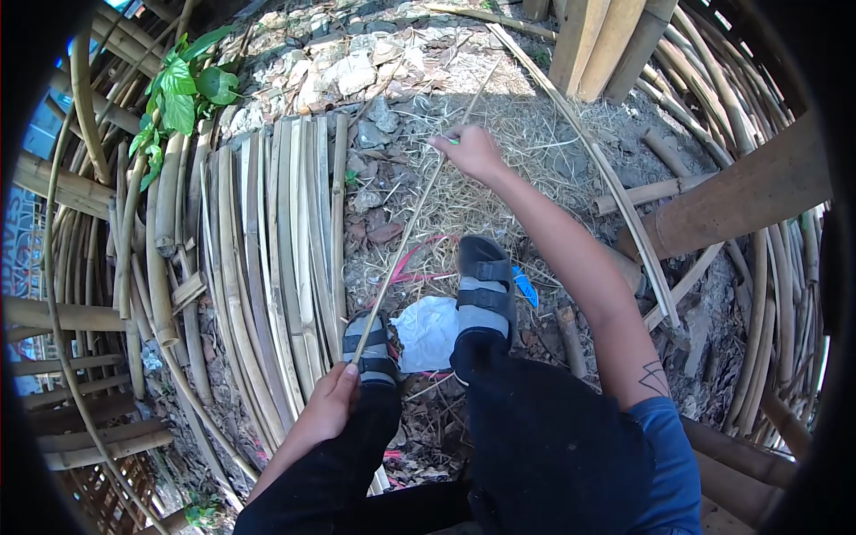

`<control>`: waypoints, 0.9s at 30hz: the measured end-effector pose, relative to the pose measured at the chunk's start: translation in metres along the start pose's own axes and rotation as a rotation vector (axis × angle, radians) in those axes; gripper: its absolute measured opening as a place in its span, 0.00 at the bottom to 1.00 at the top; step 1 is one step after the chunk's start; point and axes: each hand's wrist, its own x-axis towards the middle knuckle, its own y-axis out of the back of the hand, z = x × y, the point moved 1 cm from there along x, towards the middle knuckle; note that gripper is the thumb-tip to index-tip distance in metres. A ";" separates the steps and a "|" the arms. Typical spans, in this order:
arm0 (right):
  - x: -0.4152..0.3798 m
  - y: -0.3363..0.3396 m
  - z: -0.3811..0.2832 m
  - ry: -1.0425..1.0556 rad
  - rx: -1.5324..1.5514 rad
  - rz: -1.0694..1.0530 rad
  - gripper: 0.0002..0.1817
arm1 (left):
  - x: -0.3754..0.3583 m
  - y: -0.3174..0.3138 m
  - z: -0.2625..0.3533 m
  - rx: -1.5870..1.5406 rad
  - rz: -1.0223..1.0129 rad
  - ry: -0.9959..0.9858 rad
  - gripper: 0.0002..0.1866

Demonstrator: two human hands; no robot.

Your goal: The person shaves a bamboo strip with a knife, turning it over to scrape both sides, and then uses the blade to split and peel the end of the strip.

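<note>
A long, thin bamboo strip (403, 241) runs slantwise between my two hands, over the ground in front of my feet. Its lower end is pinched by my left hand (332, 403), which is closed beside my left knee. Farther up, my right hand (473, 153) is closed around the strip with the arm stretched forward. The strip's far end sticks out beyond that hand toward the stones. Left of the strip lies a row of split bamboo slats (278, 241), side by side. My sandalled feet stand below it.
White crumpled paper (426, 333) lies between my feet, near pink ribbon (412, 264) and a blue wrapper (525, 287). Dry shavings (526, 192) cover the ground. A long split bamboo piece (596, 156) lies at right, near a thick bamboo pole (740, 196). A leafy plant (178, 94) grows at upper left.
</note>
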 end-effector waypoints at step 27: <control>-0.018 -0.012 0.051 -0.286 0.862 -0.010 0.17 | 0.000 0.001 -0.003 -0.029 -0.009 -0.004 0.19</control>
